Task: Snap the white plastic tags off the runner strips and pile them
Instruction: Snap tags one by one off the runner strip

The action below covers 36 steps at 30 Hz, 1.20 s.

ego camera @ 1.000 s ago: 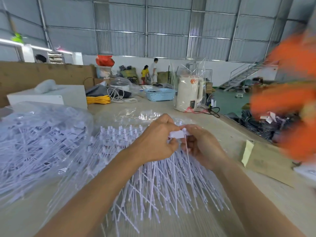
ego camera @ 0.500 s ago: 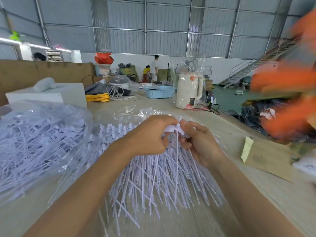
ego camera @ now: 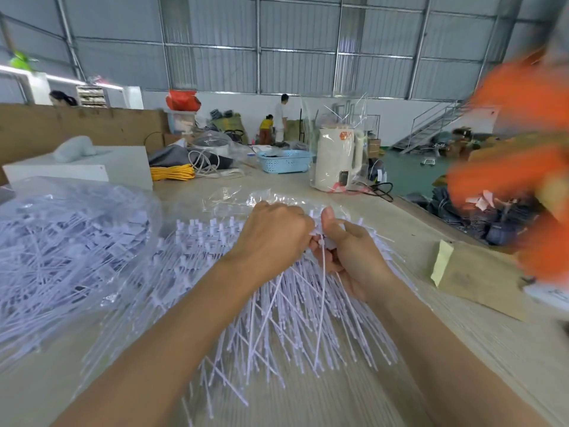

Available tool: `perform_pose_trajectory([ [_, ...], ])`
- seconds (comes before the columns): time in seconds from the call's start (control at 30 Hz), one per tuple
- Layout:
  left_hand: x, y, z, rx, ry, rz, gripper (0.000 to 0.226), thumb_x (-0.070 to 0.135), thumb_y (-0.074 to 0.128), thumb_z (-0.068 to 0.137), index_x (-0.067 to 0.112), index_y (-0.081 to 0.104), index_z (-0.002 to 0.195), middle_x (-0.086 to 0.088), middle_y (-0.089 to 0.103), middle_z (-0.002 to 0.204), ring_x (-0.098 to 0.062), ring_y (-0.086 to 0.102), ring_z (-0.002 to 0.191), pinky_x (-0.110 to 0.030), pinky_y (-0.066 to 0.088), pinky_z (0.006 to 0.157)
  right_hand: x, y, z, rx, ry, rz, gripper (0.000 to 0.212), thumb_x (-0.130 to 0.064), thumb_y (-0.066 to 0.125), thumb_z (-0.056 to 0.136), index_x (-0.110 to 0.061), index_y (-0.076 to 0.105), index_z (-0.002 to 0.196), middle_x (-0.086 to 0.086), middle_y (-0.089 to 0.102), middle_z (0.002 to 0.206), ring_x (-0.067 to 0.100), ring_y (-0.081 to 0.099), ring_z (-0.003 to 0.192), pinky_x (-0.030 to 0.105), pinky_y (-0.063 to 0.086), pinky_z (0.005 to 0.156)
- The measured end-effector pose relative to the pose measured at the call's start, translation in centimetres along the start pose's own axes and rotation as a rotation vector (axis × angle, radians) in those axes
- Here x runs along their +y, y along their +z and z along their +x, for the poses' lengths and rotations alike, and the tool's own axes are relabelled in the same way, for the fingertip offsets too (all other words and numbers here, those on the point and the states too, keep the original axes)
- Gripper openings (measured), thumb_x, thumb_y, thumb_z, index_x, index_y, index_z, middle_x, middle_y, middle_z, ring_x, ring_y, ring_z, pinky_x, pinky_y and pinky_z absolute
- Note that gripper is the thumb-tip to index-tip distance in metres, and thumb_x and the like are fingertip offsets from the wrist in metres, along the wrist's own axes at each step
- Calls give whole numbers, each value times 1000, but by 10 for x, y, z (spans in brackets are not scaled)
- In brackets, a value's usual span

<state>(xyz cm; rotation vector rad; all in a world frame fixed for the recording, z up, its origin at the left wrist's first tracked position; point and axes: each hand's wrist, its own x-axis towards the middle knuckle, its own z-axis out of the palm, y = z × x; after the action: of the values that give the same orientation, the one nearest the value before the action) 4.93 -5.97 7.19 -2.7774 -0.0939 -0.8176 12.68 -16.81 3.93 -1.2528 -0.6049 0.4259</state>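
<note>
Left hand [ego camera: 272, 234] and right hand [ego camera: 345, 251] both grip closed on one thin white plastic runner strip [ego camera: 321, 274], above the loose tag pile [ego camera: 277, 318] on the worktop [ego camera: 462, 349]. Recommend pinching close beside the joint; twist sharply.

Bare surface [ego camera: 400, 349] is lying open right of the spread of white strips [ego camera: 277, 318]. A bulging clear bag [ego camera: 70, 241] is crowding the left; a kettle [ego camera: 337, 161] and blue basket [ego camera: 284, 161] are standing farther back.
</note>
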Motion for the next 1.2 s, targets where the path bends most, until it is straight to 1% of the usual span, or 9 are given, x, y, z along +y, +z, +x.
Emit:
perform_pose_trajectory([
  [0.1, -7, -3, -1, -17, -32, -112, 20, 30, 48, 94, 26, 67, 94, 5, 68, 88, -17, 58, 86, -30, 22, 84, 4, 1, 0, -6, -68, -112, 40, -43, 48, 95, -13, 61, 72, 2, 58, 57, 17, 47, 58, 16, 34, 41],
  [0.23, -14, -8, -3, -48, -48, -288, 15, 31, 60, 88, 25, 73, 86, 6, 70, 77, -13, 53, 65, -30, 38, 80, 3, -2, -2, -91, -195, -338, 45, -49, 44, 93, -14, 59, 70, 3, 56, 60, 20, 44, 57, 20, 33, 47],
  [0.4, -28, -11, -7, -243, -163, -890, 25, 26, 70, 83, 12, 72, 62, -9, 64, 53, -16, 52, 47, -27, 45, 57, -6, -8, -6, -174, -402, -459, 32, -43, 45, 90, -22, 55, 69, -8, 53, 49, 4, 37, 38, 13, 32, 40],
  [0.57, -37, -10, -10, -161, -194, -1282, 33, 29, 70, 68, -1, 72, 81, -17, 70, 72, -16, 58, 54, -18, 50, 66, -32, -61, 9, 179, -209, 257, 21, -28, 35, 103, -25, 51, 115, -4, 54, 59, 3, 36, 41, 13, 29, 35],
  [0.73, -29, 0, -4, -45, -339, -1201, 19, 21, 71, 79, 26, 72, 98, -2, 73, 101, -18, 55, 86, -35, 50, 88, -27, -70, 21, 183, -27, 687, 31, -29, 48, 96, 0, 50, 107, 14, 70, 74, 18, 70, 63, 22, 55, 52],
  [0.87, -24, 2, -3, -49, -274, -1089, 34, 14, 61, 90, 23, 61, 123, 8, 62, 123, -16, 57, 84, -17, 44, 75, -28, -65, 21, -97, 147, 905, 34, -14, 51, 83, 1, 44, 113, 17, 62, 74, 13, 61, 49, 14, 48, 41],
  [1.0, -19, 3, -2, -79, -227, -993, 43, 10, 51, 93, 19, 50, 134, 9, 49, 91, 0, 50, 81, -9, 37, 70, -22, -51, 14, -150, 213, 565, 13, -20, 46, 90, -9, 49, 98, 5, 55, 63, 5, 40, 40, 12, 31, 29],
  [1.13, -12, 3, -4, -99, -89, -785, 47, 2, 47, 90, 8, 47, 137, 2, 44, 99, -14, 48, 102, -18, 39, 89, -13, -17, 5, -205, 220, 112, 71, -74, 51, 69, -9, 50, 96, 1, 48, 61, 7, 30, 43, 16, 22, 31],
  [1.2, -9, 4, -4, -136, -29, -676, 49, 1, 50, 86, 10, 49, 135, 1, 41, 106, -14, 43, 109, -19, 37, 91, -9, -6, 0, -186, 162, -54, 75, -79, 55, 60, -11, 57, 91, 2, 48, 63, 10, 32, 47, 18, 24, 36],
])
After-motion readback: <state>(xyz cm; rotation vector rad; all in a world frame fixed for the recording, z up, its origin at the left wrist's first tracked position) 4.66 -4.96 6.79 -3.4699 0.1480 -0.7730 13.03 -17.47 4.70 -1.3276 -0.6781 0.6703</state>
